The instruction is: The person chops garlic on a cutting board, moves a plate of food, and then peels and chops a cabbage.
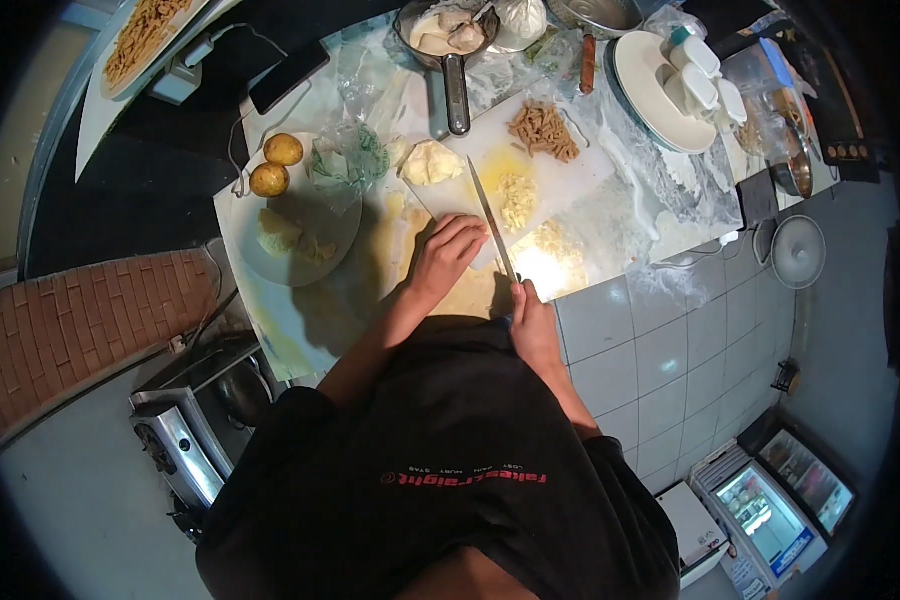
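My right hand is closed round the handle of a long knife. The blade points away from me over a white cutting board. Just left of the blade, my left hand has its fingers curled together on the board; what they press on, if anything, is hidden. Small chopped pale yellow pieces lie to the right of the blade. Farther back on the board is a pile of brown strips. A pale yellow lump sits left of the knife's tip.
Left stand two potato-like brown rounds, a crumpled plastic bag and a plate holding pale pieces. A pan with food is at the back. White bottles stand by a large white plate on the right.
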